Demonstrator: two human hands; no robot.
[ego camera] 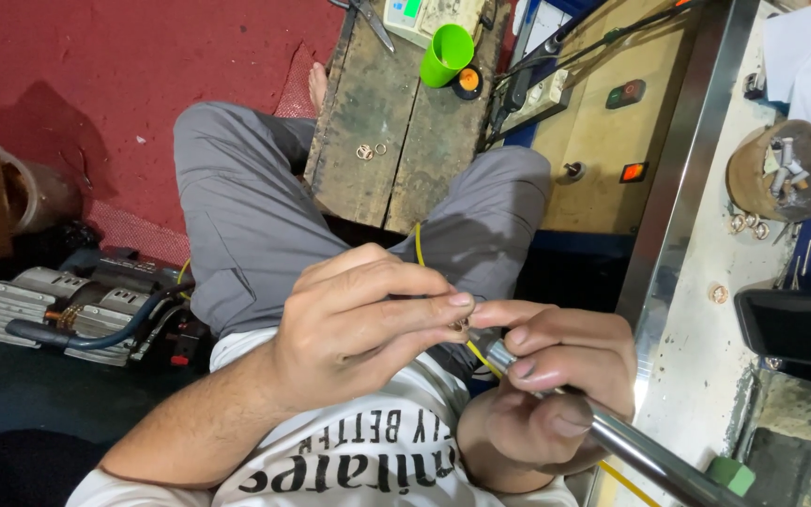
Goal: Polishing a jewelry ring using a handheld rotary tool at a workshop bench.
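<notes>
My left hand pinches a small ring at its fingertips, and my right hand is clamped on a metal rod, its tip at the ring, above my lap. Ahead, a worn wooden desk carries a green cup and two loose rings. Right of it, a panel shows green and orange switches.

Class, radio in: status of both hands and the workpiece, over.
Left hand pinching small metal piece. Right hand gripping metal handpiece, tip at piece. Yellow wire behind; nothing blocking.
</notes>
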